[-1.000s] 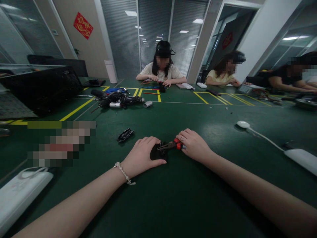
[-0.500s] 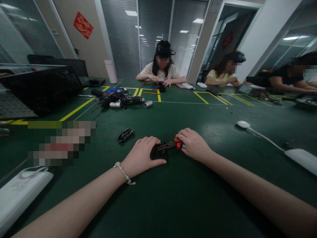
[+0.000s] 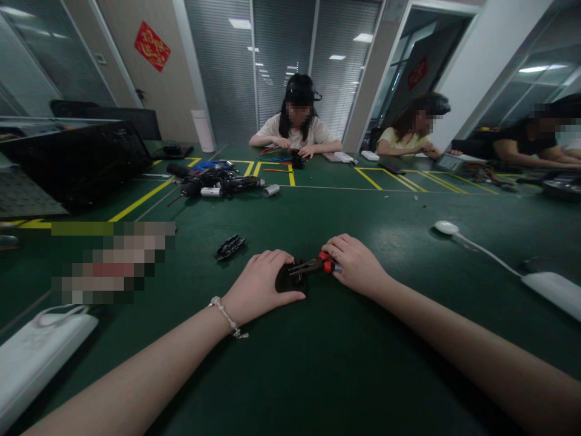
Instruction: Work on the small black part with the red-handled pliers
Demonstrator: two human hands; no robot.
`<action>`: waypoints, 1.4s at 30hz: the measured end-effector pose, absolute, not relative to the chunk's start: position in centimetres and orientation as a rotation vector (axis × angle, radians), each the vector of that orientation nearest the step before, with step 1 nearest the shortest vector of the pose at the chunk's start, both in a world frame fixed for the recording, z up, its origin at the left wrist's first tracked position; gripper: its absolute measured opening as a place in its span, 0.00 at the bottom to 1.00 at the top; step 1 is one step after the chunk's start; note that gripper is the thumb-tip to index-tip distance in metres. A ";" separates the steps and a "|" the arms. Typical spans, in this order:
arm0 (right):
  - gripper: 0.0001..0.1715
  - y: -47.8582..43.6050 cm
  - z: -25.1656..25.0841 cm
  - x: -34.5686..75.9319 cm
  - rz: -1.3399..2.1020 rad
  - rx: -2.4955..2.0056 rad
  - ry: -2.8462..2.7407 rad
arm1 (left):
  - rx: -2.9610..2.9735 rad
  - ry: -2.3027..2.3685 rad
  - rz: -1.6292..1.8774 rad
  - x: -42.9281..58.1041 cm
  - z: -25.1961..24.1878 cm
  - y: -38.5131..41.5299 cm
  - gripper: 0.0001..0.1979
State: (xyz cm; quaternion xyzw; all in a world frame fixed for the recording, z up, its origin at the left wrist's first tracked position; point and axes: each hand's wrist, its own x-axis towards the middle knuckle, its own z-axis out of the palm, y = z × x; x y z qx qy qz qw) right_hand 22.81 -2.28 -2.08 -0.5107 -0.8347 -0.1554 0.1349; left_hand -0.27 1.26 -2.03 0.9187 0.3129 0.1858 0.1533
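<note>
My left hand [image 3: 261,281] grips a small black part [image 3: 285,281] on the green table, fingers along its far side and thumb along the near side. In my right hand [image 3: 356,263] is a pair of needle-nose pliers [image 3: 309,266] with red and black handles, fingers wrapped round them. The jaws point left and reach over the black part; whether they pinch something on it I cannot make out. Beyond my left hand lies another black piece [image 3: 229,247] with a ribbed surface.
A drill [image 3: 193,186] lies among cables at the back left, near a silver cylinder [image 3: 271,191]. White power strips [image 3: 45,351] flank me, one with a white plug [image 3: 446,227]. A black case [image 3: 91,163] stands far left. Several people sit across the green table [image 3: 385,218].
</note>
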 end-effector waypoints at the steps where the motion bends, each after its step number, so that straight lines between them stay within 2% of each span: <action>1: 0.17 -2.3 -2.1 22.8 -0.457 -1.476 -2.416 | 2.635 0.896 0.534 -0.3 -2.0 1.2 0.27; 42: 0.14 -2.4 -2.2 22.9 -0.529 -1.575 -2.418 | 2.564 0.896 0.548 -0.4 -1.7 1.2 0.27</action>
